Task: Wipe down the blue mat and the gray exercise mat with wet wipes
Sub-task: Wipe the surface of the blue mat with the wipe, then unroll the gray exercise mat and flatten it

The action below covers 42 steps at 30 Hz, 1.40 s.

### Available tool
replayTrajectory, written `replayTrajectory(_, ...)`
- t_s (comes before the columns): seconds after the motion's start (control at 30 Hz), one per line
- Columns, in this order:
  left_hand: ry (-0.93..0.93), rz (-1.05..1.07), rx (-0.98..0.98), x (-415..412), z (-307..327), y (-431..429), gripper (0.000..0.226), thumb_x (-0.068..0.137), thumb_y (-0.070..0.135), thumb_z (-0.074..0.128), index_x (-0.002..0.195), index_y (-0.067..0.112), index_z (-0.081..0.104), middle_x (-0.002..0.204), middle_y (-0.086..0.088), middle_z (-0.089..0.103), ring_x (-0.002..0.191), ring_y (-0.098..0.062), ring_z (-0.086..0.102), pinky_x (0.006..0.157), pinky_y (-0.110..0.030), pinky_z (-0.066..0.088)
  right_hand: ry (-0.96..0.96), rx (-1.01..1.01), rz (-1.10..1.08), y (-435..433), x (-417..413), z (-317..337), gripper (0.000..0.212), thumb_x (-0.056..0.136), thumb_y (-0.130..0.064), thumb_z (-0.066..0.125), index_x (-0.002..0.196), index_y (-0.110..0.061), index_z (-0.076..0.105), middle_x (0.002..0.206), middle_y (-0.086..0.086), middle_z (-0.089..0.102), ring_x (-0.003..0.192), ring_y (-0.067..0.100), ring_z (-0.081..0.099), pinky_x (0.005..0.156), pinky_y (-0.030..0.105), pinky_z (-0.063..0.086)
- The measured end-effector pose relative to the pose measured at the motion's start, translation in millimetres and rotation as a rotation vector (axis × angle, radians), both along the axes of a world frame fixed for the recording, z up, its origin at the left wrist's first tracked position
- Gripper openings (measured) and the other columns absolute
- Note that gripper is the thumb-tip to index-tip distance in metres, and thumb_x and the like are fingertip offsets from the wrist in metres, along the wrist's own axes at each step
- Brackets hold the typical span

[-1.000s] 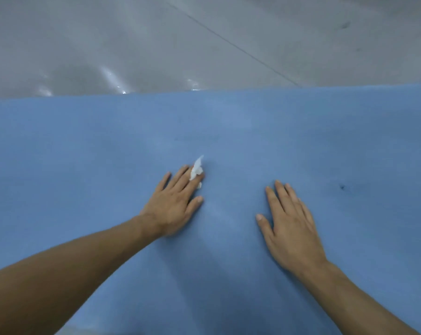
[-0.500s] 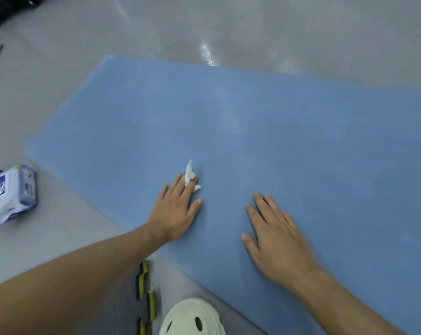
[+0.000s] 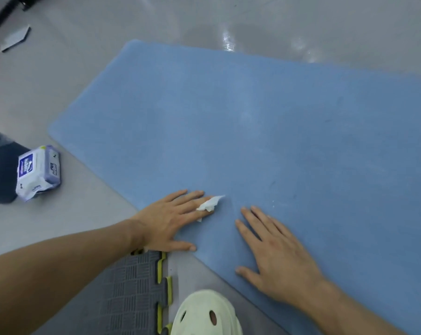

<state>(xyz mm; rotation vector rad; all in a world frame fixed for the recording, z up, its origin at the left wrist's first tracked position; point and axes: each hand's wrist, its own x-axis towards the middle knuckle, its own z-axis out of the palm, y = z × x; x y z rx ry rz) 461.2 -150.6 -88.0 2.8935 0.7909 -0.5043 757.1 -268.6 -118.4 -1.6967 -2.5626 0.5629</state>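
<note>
Your left hand (image 3: pixel 170 218) lies flat on the blue foam mat (image 3: pixel 277 117) at its near long edge, fingers straight and slightly spread, thumb out along that edge. It presses the small crumpled white wet wipe (image 3: pixel 209 203) under the fingers, with a tuft poking up between two of them. I can't tell how much of the wipe is under the palm. Your right hand (image 3: pixel 277 257) is also flat on the mat, just beside the left and not touching it, fingers straight, holding nothing; it looks like a brace. Key geometry: the mat's long axis runs from its short left end off toward your right, out of frame. The wipe sits at the near long edge, not far from the near left corner, so nearly all the bare blue surface lies ahead of your left fingertips and to their right. My read is that the next strokes should go away from you toward the far long edge, then step rightward along the long axis. The right hand sits in that path and would need to shift. The gray textured exercise mat with yellow interlocking edges (image 3: pixel 132 286) lies on the pale floor (image 3: pixel 59 81) just below your left wrist, at the blue mat's near edge; I can't tell whether they overlap. It's nearer the left hand and looks unwiped. The white-and-purple wipes pack (image 3: pixel 37 172) is well off to the left, again on the left hand's side.
</note>
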Motion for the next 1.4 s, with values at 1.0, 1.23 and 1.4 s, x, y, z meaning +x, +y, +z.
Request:
replayTrajectory(1.0,-0.025,-0.193,-0.095,32,22,21,0.082,0.089,0.062,0.047,0.153,0.011,0.042,0.166,-0.011,0.032,0.152,-0.041,0.031,0.092,-0.059,0.057,-0.072,-0.249,0.050,-19,-4,43,0.106,0.086,-0.088,0.029,0.165,-0.020,0.008,0.174,0.007,-0.003,0.160,0.030,-0.008,0.128,0.050,0.007)
replayTrajectory(1.23,0.042,-0.240,-0.142,32,37,33,0.075,0.101,0.068,0.023,0.154,0.018,0.040,0.159,-0.011,0.043,0.150,-0.032,0.037,0.087,-0.047,0.059,0.001,-0.317,0.008,-18,-3,74,0.035,0.103,-0.034,0.035,0.134,-0.021,0.042,0.146,0.006,0.039,0.141,0.027,0.035,0.099,0.044,0.045)
replayTrajectory(1.4,0.214,-0.197,-0.238,52,67,34,0.092,0.090,0.087,0.016,0.161,0.030,0.027,0.165,0.001,0.026,0.144,-0.021,0.038,0.100,-0.040,0.052,0.122,-0.387,-0.053,1,16,106,0.013,0.100,-0.026,0.038,0.104,-0.024,0.050,0.115,0.004,0.062,0.107,0.032,0.059,0.079,0.042,0.044)
